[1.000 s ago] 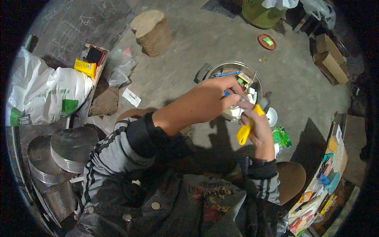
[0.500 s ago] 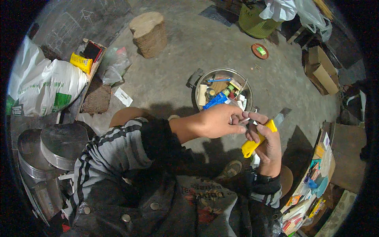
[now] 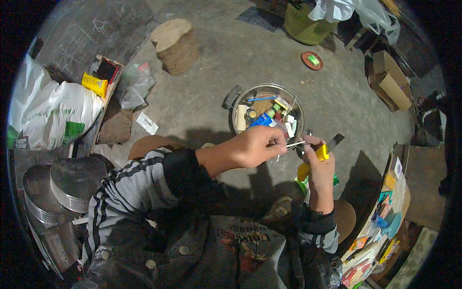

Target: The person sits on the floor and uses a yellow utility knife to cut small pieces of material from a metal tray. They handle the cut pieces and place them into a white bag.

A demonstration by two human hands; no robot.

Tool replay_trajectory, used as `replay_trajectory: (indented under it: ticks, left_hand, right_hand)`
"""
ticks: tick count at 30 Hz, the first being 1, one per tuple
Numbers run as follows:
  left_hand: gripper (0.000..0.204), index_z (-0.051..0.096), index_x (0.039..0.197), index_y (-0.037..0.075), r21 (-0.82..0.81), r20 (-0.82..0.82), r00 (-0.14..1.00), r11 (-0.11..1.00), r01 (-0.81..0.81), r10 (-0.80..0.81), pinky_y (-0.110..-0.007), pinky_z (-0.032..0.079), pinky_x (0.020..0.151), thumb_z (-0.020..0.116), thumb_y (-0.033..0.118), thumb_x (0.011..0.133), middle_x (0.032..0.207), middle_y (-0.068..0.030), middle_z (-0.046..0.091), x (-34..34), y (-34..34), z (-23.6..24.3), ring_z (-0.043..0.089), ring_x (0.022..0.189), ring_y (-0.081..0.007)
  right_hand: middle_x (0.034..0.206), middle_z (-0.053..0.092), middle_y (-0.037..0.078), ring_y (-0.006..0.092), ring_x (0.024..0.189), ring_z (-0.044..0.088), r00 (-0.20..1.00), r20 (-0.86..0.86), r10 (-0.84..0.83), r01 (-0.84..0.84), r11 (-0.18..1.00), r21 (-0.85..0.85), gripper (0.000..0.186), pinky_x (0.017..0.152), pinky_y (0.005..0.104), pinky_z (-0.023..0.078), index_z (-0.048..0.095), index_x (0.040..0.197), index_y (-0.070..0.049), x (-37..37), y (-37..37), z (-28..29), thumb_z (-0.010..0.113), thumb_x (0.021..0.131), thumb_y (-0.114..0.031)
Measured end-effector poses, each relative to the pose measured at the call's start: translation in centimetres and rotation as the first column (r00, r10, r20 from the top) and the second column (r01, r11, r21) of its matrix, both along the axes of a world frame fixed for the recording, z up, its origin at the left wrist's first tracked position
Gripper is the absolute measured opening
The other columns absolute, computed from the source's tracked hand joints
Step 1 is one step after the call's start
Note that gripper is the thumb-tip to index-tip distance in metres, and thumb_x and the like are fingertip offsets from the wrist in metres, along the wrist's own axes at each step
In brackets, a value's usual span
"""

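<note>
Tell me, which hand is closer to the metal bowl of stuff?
Left. The left hand hovers right at the near rim of the metal bowl; the right hand, holding a yellow-handled tool, sits further off to its side.

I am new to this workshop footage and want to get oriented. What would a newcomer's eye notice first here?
First, the two hands at the centre: the left hand pinches a thin white strip, and the right hand grips a yellow-handled knife. Just beyond them on the concrete floor sits a round metal bowl full of small mixed items; a wooden stump stands farther off, upper left.
</note>
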State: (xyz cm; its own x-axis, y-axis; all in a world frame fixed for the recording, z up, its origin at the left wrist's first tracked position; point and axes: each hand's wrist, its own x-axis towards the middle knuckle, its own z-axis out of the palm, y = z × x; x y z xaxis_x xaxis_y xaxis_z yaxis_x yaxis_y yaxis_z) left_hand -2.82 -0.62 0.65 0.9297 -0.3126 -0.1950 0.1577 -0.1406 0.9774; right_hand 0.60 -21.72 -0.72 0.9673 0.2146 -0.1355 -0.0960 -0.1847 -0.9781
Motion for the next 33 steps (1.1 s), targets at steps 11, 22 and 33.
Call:
replay_trajectory:
  ticks: [11,22,33]
  left_hand:
    - [0.020,0.057,0.086,-0.002,-0.041,-0.007,1.000,0.999,-0.020,0.019,-0.028,0.043,0.061,0.060,0.018,0.089,0.069,-0.0038,0.057,0.0,0.4,0.6,0.052,0.066,-0.0099]
    - [0.019,0.057,0.086,0.001,-0.002,-0.003,0.999,0.999,-0.047,0.047,-0.028,0.043,0.060,0.053,0.018,0.091,0.069,-0.0043,0.055,-0.2,0.5,1.0,0.052,0.065,-0.0117]
    - [0.026,0.054,0.097,0.000,-0.247,0.076,0.994,0.967,-0.059,0.080,-0.029,0.048,0.078,0.041,0.024,0.098,0.092,-0.0072,0.058,0.2,0.0,2.1,0.056,0.087,-0.0127]
  right_hand:
    - [0.077,0.058,0.001,0.0084,0.065,0.051,0.987,0.106,-0.118,0.137,0.970,-0.199,0.018,0.058,0.0228,0.040,0.060,0.095,-0.001,1.0,-0.9,-1.5,0.066,0.085,-0.015]
    - [0.071,0.053,-0.002,0.0076,0.059,0.047,0.982,-0.150,-0.118,0.140,0.979,0.149,0.015,0.054,0.0219,0.037,0.059,0.088,-0.006,1.1,-1.0,-2.0,0.064,0.087,-0.020]
    - [0.073,0.054,-0.002,0.0072,0.059,0.046,0.993,-0.108,0.049,-0.051,0.999,-0.016,0.010,0.054,0.0217,0.037,0.057,0.091,-0.006,0.2,-0.2,-2.2,0.063,0.087,-0.013]
